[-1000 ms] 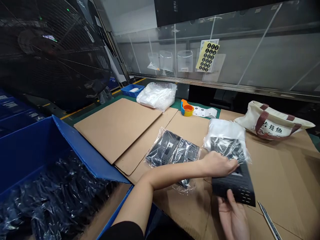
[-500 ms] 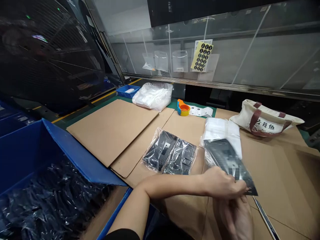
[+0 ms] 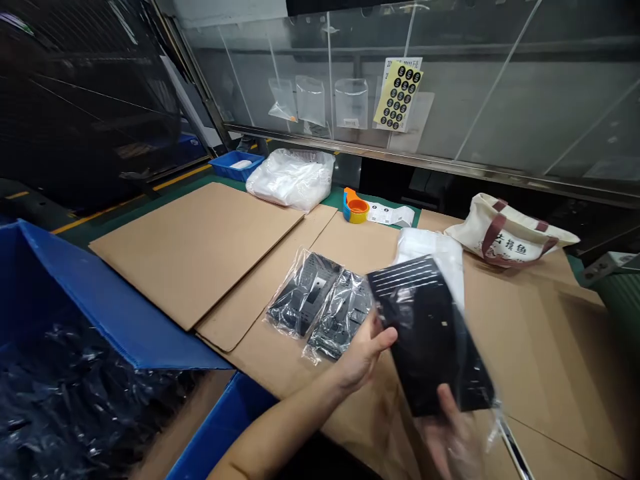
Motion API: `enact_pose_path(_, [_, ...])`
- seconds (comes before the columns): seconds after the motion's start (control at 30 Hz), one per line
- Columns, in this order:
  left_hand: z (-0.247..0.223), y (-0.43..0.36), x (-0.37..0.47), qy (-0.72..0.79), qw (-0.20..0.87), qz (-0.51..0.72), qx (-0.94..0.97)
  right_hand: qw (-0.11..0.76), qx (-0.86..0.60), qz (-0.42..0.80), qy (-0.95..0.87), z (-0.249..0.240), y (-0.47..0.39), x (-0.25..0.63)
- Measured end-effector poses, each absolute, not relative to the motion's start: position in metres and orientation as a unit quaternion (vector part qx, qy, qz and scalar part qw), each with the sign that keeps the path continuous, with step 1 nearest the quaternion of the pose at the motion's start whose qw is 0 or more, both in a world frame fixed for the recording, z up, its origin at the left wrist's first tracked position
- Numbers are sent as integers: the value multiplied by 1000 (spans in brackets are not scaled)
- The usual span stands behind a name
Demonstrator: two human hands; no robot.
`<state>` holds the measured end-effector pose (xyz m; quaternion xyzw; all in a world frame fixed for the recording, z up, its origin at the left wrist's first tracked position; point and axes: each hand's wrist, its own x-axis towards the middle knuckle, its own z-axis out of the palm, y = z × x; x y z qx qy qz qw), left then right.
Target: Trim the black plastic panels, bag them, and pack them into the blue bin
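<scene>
Fingers of left hand and right hand pinching a bagged black panel, tilted, near the worktop's front edge

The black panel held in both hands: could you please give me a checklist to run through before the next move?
1. Left hand grip on the black panel: at its left edge, ok.
2. Right hand grip: at its lower edge, thumb on the face, ok.
3. Clear film sealed: it shows at the lower right corner, but closure cannot tell.
4. Bagged panels lying side by side on the cardboard: ok.
5. Slim metal tool safe, no edge exposed: cannot tell; its near end is out of frame.
</scene>
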<state>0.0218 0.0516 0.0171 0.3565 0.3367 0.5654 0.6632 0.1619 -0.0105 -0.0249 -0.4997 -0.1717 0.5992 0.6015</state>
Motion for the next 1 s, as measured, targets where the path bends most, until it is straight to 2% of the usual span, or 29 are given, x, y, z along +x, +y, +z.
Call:
enact_pose_path(0.07, [21, 49, 24, 324, 701, 579, 260, 577, -506, 632, -108, -17, -9, 148])
enact_pose_path(0.17, [23, 41, 24, 340, 668, 608, 261, 601, -502, 616, -90, -12, -3, 144])
enact_pose_path(0.27, [26, 35, 15, 333, 681, 547, 354, 655, -521, 528, -144, -18, 2, 159])
enact_pose_path(0.37, [27, 35, 6, 321, 718, 503, 359, 645, -594, 438, -198, -30, 1, 175])
enact_pose_path(0.5, [23, 48, -10, 379, 648, 574, 328, 604, -645, 309, -351, -43, -6, 178])
enact_pose_path(0.63, [17, 67, -44, 445, 545, 613, 359, 571, -536, 225, -579, -46, -13, 169])
enact_pose_path(0.77, [5, 85, -80, 503, 505, 564, 417, 537, -458, 266, -656, -42, -17, 165])
enact_pose_path(0.9, [-18, 99, -96, 579, 439, 442, 527, 524, -504, 327, -604, -39, -16, 161])
enact_pose_path(1.0, [-35, 103, -94, 618, 394, 405, 547, 505, -529, 384, -564, -40, -13, 155])
